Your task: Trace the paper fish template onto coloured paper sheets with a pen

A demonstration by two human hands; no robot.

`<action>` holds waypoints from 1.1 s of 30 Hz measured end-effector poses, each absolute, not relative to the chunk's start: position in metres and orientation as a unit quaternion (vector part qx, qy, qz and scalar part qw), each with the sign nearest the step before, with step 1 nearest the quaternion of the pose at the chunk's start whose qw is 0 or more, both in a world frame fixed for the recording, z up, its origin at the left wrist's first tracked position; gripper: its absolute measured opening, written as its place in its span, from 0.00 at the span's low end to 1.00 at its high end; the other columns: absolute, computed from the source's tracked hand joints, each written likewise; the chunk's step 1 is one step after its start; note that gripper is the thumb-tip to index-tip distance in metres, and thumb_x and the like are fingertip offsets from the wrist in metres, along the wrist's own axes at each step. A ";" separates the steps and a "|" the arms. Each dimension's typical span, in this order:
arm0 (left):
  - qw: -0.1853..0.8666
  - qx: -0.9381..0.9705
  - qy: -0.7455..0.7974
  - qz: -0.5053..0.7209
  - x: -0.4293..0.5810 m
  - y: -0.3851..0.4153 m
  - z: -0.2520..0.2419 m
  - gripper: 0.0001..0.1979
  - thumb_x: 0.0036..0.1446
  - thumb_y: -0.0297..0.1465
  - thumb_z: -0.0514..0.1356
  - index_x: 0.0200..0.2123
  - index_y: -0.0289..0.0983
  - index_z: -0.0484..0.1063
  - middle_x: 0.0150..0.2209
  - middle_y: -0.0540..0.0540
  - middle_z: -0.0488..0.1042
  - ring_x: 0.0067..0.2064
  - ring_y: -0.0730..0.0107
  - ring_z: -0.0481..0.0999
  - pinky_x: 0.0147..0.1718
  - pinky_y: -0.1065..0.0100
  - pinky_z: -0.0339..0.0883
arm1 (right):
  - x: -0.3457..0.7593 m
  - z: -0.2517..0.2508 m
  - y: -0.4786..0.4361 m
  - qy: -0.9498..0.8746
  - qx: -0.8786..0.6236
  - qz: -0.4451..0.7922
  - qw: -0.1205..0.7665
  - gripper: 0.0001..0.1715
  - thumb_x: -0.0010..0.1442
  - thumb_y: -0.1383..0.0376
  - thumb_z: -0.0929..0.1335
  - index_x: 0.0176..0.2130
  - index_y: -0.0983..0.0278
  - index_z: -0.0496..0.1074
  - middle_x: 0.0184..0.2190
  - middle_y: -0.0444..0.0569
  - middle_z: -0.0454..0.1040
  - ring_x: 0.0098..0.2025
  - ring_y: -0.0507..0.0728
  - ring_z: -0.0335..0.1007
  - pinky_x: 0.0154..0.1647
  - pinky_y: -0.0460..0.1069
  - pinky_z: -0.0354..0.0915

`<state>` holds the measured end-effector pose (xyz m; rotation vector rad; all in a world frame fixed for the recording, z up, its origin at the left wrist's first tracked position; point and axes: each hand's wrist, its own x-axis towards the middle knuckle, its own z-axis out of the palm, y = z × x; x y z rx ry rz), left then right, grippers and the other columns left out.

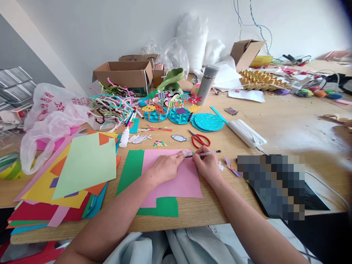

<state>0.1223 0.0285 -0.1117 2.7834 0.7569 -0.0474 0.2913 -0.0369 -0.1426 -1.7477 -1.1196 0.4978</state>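
Observation:
My left hand lies with fingers stretched out on a pink sheet of paper. Its fingertips press a small white paper cutout near the sheet's top edge; the fingers partly hide its shape. In my right hand is a slim pencil, its tip side at the cutout. Beneath the pink sheet lies green paper. Just beyond are red-handled scissors, a fish cutout, a larger drawn fish and a pile of small coloured paper bits.
Stacked coloured paper and a plastic bag occupy the left. Behind stand blue discs with paper fish, pipe cleaners and a grey flask. A white power strip and pixelated dark object lie right.

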 end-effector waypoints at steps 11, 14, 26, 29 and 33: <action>0.129 0.958 0.254 -0.011 0.122 0.029 -0.113 0.32 0.57 0.21 0.47 0.65 0.40 0.51 0.63 0.46 0.61 0.56 0.62 0.71 0.49 0.63 0.68 | 0.288 -0.138 -0.037 -0.459 -0.725 0.197 0.474 0.06 0.49 0.64 0.65 0.23 0.60 0.62 0.16 0.39 0.64 0.19 0.50 0.58 0.20 0.46 0.53; 0.124 0.960 0.252 -0.006 0.121 0.029 -0.114 0.31 0.57 0.21 0.46 0.64 0.39 0.52 0.63 0.46 0.60 0.56 0.60 0.70 0.49 0.61 0.69 | 0.288 -0.138 -0.038 -0.460 -0.727 0.190 0.472 0.06 0.50 0.63 0.65 0.24 0.60 0.62 0.16 0.39 0.64 0.19 0.51 0.58 0.20 0.46 0.53; 0.111 0.963 0.245 -0.006 0.121 0.029 -0.113 0.31 0.57 0.21 0.46 0.65 0.39 0.51 0.64 0.47 0.58 0.56 0.60 0.71 0.47 0.61 0.70 | 0.290 -0.136 -0.039 -0.459 -0.740 0.170 0.462 0.08 0.50 0.61 0.65 0.23 0.60 0.62 0.16 0.40 0.65 0.19 0.51 0.60 0.21 0.46 0.54; 0.106 0.963 0.247 -0.004 0.121 0.028 -0.114 0.31 0.57 0.21 0.46 0.64 0.39 0.51 0.63 0.46 0.60 0.53 0.59 0.73 0.45 0.60 0.71 | 0.290 -0.135 -0.039 -0.461 -0.739 0.169 0.461 0.08 0.50 0.61 0.65 0.23 0.60 0.62 0.16 0.40 0.64 0.19 0.51 0.60 0.21 0.46 0.54; 0.093 0.958 0.270 -0.017 0.122 0.027 -0.114 0.31 0.57 0.21 0.47 0.64 0.38 0.51 0.59 0.44 0.66 0.46 0.58 0.77 0.41 0.60 0.72 | 0.291 -0.136 -0.039 -0.459 -0.739 0.170 0.464 0.07 0.50 0.62 0.64 0.23 0.61 0.62 0.16 0.40 0.64 0.19 0.51 0.60 0.21 0.46 0.54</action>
